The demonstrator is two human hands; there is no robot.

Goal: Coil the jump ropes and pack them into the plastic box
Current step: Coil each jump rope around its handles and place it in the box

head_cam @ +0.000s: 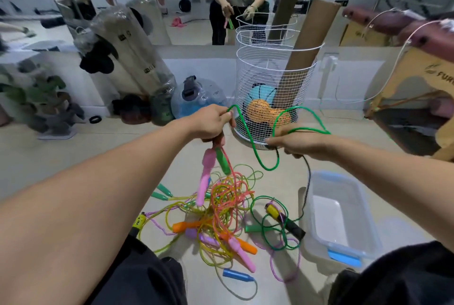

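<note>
Above floor tangle (221, 209): left hand (211, 121) grips handles and green rope (260, 154); right hand (298, 141) pinches its loops. Risk: trailing end snagging tangle; plastic box (344, 218) unfilled.

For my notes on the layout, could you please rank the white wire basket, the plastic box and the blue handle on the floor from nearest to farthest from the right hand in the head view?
From the right hand:
1. White wire basket, just behind it.
2. Plastic box, below it on the floor, to the right.
3. Blue handle, lowest, near the person's knees.

Green rope (255, 154), clear blue-clipped box (341, 216)
</note>
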